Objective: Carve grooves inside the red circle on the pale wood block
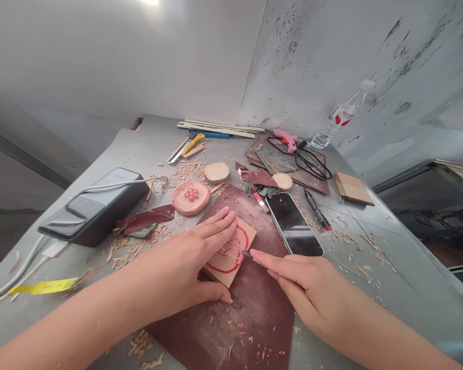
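Note:
My left hand (pixel 195 262) lies flat on a small square wooden piece (pixel 231 257) marked with a red circle, pinning it to a dark red sheet of sandpaper (pixel 250 313). My right hand (pixel 297 280) grips a thin carving knife (pixel 247 254), index finger stretched along it, and the blade tip touches the red line at the piece's right edge. Red and pale wood shavings lie scattered on the sheet around both hands.
A phone (pixel 293 223) lies face up just right of the work. A round carved wooden disc with a red flower (pixel 191 197), two plain discs (pixel 216 172), a power bank with cables (pixel 94 210), a pink glue gun (pixel 286 139), a pen (pixel 317 208), a water bottle (pixel 337 118) and cutters (pixel 185 147) crowd the grey table.

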`<state>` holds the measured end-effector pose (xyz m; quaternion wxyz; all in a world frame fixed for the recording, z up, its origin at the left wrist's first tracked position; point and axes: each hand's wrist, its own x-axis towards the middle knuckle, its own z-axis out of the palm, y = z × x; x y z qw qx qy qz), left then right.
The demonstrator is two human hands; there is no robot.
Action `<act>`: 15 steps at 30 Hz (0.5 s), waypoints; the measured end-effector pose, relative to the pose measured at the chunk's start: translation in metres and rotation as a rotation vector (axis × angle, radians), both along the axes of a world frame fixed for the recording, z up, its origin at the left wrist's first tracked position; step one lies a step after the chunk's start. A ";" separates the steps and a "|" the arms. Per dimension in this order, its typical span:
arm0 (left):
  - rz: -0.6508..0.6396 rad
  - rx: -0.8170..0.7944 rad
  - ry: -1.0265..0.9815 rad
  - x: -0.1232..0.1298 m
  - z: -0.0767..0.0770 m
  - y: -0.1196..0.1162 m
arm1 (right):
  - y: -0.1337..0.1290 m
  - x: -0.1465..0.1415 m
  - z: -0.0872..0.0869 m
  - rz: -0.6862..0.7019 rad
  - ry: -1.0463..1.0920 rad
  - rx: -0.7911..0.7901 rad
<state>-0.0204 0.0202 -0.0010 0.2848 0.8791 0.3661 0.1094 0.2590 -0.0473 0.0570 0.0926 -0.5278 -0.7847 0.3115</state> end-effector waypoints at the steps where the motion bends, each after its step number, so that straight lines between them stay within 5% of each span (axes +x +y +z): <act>1: 0.000 0.003 -0.001 -0.001 -0.001 0.000 | 0.000 0.001 -0.001 0.004 -0.003 0.002; 10: 0.015 0.043 -0.016 -0.006 -0.010 0.001 | -0.004 -0.002 -0.028 0.024 -0.032 0.101; 15: 0.030 0.044 -0.012 -0.005 -0.006 0.001 | 0.001 -0.003 -0.014 -0.069 0.168 0.048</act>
